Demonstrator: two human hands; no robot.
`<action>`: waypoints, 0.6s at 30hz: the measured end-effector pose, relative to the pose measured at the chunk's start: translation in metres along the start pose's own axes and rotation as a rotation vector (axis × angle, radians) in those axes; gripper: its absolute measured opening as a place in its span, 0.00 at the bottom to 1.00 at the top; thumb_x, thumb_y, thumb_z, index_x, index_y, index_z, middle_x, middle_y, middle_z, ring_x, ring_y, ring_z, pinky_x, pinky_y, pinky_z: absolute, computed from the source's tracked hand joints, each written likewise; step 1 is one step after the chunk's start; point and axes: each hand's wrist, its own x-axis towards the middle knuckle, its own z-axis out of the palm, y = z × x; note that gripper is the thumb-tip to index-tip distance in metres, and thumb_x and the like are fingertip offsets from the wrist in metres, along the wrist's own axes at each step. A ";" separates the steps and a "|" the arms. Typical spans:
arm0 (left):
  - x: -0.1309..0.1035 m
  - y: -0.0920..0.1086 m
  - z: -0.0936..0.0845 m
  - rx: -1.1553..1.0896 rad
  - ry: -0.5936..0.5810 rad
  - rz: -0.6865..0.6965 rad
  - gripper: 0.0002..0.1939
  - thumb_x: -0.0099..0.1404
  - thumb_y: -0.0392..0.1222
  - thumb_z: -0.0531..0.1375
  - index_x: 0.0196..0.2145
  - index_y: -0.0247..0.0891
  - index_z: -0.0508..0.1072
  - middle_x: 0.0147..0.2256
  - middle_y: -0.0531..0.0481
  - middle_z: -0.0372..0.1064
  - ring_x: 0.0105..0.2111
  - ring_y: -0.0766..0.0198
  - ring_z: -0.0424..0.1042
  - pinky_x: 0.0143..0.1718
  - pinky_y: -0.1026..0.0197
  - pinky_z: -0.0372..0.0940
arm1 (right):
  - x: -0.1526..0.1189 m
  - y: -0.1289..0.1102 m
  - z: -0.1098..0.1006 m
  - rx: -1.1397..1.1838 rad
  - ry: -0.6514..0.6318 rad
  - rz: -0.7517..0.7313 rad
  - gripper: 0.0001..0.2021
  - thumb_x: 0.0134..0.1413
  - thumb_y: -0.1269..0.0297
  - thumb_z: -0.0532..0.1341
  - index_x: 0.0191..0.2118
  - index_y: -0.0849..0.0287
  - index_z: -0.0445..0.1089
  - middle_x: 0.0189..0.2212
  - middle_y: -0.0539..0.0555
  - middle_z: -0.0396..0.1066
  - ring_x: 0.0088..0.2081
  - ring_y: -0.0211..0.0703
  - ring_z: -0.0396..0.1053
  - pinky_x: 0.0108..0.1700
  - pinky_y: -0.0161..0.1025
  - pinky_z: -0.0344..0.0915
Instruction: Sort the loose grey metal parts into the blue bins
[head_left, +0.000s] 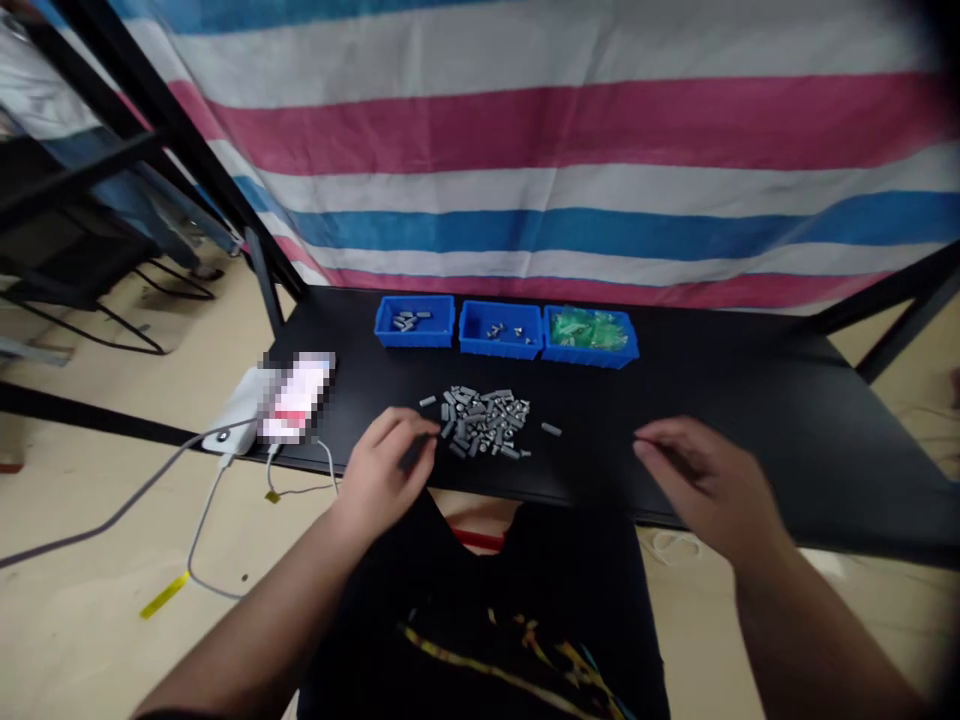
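A pile of small grey cylinders and screws (484, 422) lies on the black table (735, 400). My left hand (390, 462) is at the pile's left edge, thumb and fingertips close together; whether something small is between them cannot be made out. My right hand (694, 475) is over the table to the right, away from the pile, its fingers drawn together in a pinch, with nothing clearly visible in it. Behind the pile, a left blue bin (415, 338) holds several grey cylinders, a middle blue bin (500, 348) holds several screws, and a right blue bin (590, 355) holds green-tinted bags.
A phone (298, 395) and a white power bank (238, 415) with cables lie at the table's left end. Behind the bins hangs a striped cloth (555, 120). Black frame posts stand at both sides. At the upper left, a person stands by a black chair.
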 end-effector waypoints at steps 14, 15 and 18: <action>0.072 -0.037 0.019 0.183 -0.114 -0.007 0.11 0.64 0.32 0.59 0.39 0.43 0.78 0.38 0.47 0.76 0.36 0.57 0.76 0.42 0.57 0.71 | 0.023 0.016 0.077 0.128 -0.036 -0.067 0.09 0.62 0.56 0.59 0.40 0.55 0.71 0.28 0.52 0.70 0.26 0.40 0.66 0.29 0.37 0.64; 0.084 -0.036 0.012 0.190 -0.096 -0.006 0.10 0.64 0.32 0.59 0.39 0.43 0.78 0.37 0.47 0.76 0.36 0.56 0.76 0.41 0.57 0.70 | 0.023 0.015 0.075 0.126 -0.046 -0.077 0.09 0.62 0.56 0.59 0.40 0.55 0.71 0.28 0.52 0.70 0.26 0.40 0.65 0.28 0.37 0.64; 0.125 -0.034 -0.005 0.195 0.132 -0.004 0.11 0.66 0.35 0.57 0.44 0.41 0.77 0.41 0.45 0.76 0.39 0.55 0.75 0.45 0.56 0.69 | 0.023 0.012 0.071 0.121 -0.102 -0.132 0.09 0.62 0.58 0.59 0.38 0.55 0.73 0.28 0.52 0.69 0.28 0.41 0.66 0.30 0.38 0.65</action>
